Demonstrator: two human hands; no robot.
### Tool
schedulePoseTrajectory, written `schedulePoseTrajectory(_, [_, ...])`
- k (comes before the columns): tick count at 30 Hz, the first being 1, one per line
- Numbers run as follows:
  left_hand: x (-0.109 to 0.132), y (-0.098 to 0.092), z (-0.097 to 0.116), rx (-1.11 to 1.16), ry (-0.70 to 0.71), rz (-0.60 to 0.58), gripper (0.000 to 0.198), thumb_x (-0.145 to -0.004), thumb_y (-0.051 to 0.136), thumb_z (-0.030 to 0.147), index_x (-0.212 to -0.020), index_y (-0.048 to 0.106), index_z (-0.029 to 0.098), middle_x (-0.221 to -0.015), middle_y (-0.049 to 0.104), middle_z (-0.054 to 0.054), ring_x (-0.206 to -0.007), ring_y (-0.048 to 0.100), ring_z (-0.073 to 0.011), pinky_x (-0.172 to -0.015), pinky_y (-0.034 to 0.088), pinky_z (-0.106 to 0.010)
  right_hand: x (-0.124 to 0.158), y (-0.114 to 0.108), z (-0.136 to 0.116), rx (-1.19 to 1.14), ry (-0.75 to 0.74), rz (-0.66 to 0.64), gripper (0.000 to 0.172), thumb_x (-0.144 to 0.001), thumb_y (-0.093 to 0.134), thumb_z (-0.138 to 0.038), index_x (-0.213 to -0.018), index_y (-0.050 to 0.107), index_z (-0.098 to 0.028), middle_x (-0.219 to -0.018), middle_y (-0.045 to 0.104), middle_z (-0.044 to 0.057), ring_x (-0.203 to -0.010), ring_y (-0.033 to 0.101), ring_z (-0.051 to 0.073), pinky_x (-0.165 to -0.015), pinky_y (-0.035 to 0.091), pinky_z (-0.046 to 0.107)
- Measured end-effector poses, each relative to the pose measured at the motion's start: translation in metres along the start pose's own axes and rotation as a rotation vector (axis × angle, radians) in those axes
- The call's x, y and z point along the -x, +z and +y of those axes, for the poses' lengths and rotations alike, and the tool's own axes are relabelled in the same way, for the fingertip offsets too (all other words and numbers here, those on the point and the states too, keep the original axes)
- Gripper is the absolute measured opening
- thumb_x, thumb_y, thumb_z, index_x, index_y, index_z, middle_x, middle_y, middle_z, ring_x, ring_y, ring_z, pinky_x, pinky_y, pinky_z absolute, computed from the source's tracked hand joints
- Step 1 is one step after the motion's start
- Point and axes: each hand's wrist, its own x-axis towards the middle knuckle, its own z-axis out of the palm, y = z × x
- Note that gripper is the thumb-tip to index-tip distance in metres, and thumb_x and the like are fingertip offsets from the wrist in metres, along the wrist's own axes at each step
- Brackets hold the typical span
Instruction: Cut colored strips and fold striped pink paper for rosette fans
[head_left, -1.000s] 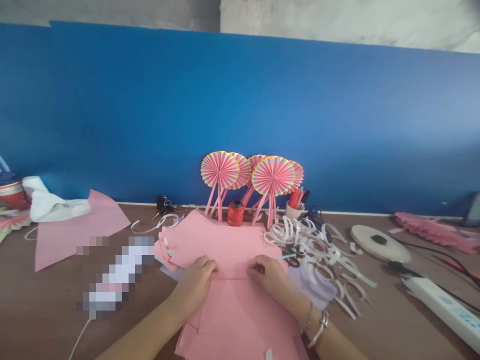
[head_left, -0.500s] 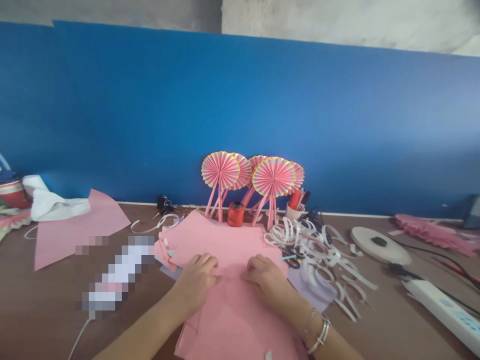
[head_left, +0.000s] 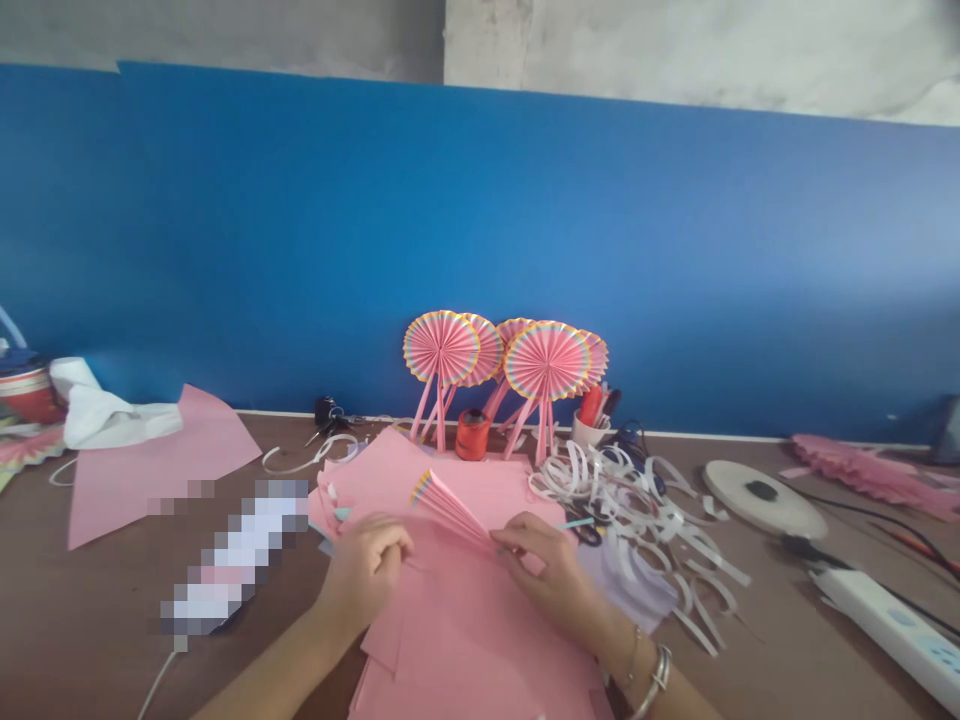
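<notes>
My right hand (head_left: 541, 575) pinches one end of a pleated pink paper strip (head_left: 448, 508) whose striped far end tilts up to the left. My left hand (head_left: 365, 576) is curled just left of it, fingers resting on the stack of pink paper sheets (head_left: 465, 620) that lies under both hands. Behind the stack, several finished round pink paper fans (head_left: 546, 362) stand against the blue wall.
A red tape dispenser (head_left: 472, 434) and a pen cup (head_left: 589, 425) stand by the fans. White paper strips (head_left: 645, 500) with scissors lie to the right, then a white disc (head_left: 761, 494) and a power strip (head_left: 892, 620). Another pink sheet (head_left: 150, 465) lies at the left.
Both hands were pressing flat on the pink sheet; now the right hand has lifted a pleated strip from it, and the left hand has shifted left.
</notes>
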Motion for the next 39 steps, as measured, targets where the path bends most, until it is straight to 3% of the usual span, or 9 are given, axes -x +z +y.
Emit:
schedulePoseTrajectory(4, [0.001,0.014,0.018,0.479,-0.252,-0.244,0.030,-0.079,0.048,0.028,-0.100,0.066,0.016,-0.092,0.071,-0.007,-0.085,0.063,-0.0215,-0.077,0.049,-0.032,0.001,0.006,-0.013,-0.093,-0.044,0.070,0.022,-0.083,0.048,-0.014,-0.098,0.064,-0.020,-0.084,0.058,0.004,-0.076,0.058,0.014,-0.072,0.049,0.026])
schedulePoseTrajectory(8, [0.004,0.024,0.034,0.750,-0.256,-0.227,0.030,-0.080,0.056,0.037,-0.096,0.066,0.014,-0.095,0.070,-0.008,-0.095,0.062,-0.0232,-0.083,0.048,-0.031,0.005,0.015,-0.022,-0.009,-0.112,-0.018,0.028,-0.084,0.045,-0.011,-0.105,0.060,-0.021,-0.091,0.056,0.006,-0.079,0.058,0.015,-0.073,0.050,0.026])
schedulePoseTrajectory(15, [0.012,0.030,0.027,0.300,-0.193,0.029,0.031,-0.087,0.045,0.037,-0.075,0.065,0.015,-0.067,0.063,-0.001,-0.067,0.058,-0.0163,-0.062,0.045,-0.023,0.008,0.019,-0.030,0.228,-0.267,-0.137,0.033,-0.085,0.045,-0.012,-0.115,0.054,-0.021,-0.093,0.058,0.007,-0.081,0.057,0.018,-0.070,0.050,0.030])
schedulePoseTrajectory(20, [0.006,0.016,0.019,-0.216,0.204,0.171,0.028,-0.087,0.039,0.017,-0.098,0.065,0.019,-0.084,0.060,-0.006,-0.082,0.054,-0.0197,-0.075,0.042,-0.032,0.014,0.017,-0.027,0.357,-0.373,0.122,0.033,-0.084,0.046,-0.010,-0.114,0.053,-0.022,-0.098,0.059,0.009,-0.092,0.056,0.020,-0.078,0.048,0.035])
schedulePoseTrajectory(24, [0.005,0.015,0.022,-0.534,0.369,0.036,0.033,-0.087,0.038,0.012,-0.110,0.060,0.019,-0.085,0.058,-0.006,-0.083,0.050,-0.0218,-0.076,0.040,-0.038,0.014,0.017,-0.025,0.534,-0.346,0.288,0.041,-0.083,0.050,-0.012,-0.122,0.051,-0.028,-0.118,0.053,0.011,-0.114,0.046,0.027,-0.093,0.039,0.045])
schedulePoseTrajectory(28, [0.007,0.026,0.022,-0.648,0.419,-0.083,0.028,-0.089,0.038,0.012,-0.106,0.060,0.017,-0.082,0.056,-0.006,-0.080,0.048,-0.0213,-0.072,0.039,-0.037,0.008,0.019,-0.022,0.605,-0.302,0.158,0.041,-0.083,0.051,-0.014,-0.122,0.051,-0.027,-0.130,0.048,0.010,-0.124,0.037,0.029,-0.101,0.027,0.049])
schedulePoseTrajectory(31, [0.008,0.032,0.021,-0.659,0.446,-0.141,0.021,-0.089,0.041,0.013,-0.095,0.062,0.017,-0.079,0.054,-0.005,-0.077,0.047,-0.0211,-0.068,0.038,-0.035,0.004,0.021,-0.016,0.577,-0.283,0.076,0.026,-0.083,0.052,-0.011,-0.104,0.061,-0.024,-0.113,0.058,0.007,-0.111,0.046,0.024,-0.097,0.027,0.044])
schedulePoseTrajectory(35, [0.008,0.032,0.021,-0.672,0.415,-0.246,0.019,-0.088,0.044,0.011,-0.090,0.062,0.017,-0.080,0.055,-0.006,-0.078,0.048,-0.0218,-0.065,0.038,-0.034,0.002,0.023,-0.007,0.595,-0.244,-0.056,0.015,-0.083,0.053,-0.013,-0.086,0.065,-0.022,-0.084,0.060,0.005,-0.083,0.050,0.019,-0.075,0.033,0.035])
schedulePoseTrajectory(39, [0.009,0.026,0.022,-0.643,0.353,-0.368,0.019,-0.086,0.044,0.007,-0.084,0.061,0.017,-0.081,0.056,-0.006,-0.077,0.049,-0.0212,-0.066,0.039,-0.034,0.004,0.019,-0.004,0.603,-0.183,-0.212,0.017,-0.082,0.051,-0.010,-0.086,0.065,-0.020,-0.081,0.059,0.005,-0.075,0.049,0.019,-0.067,0.032,0.032])
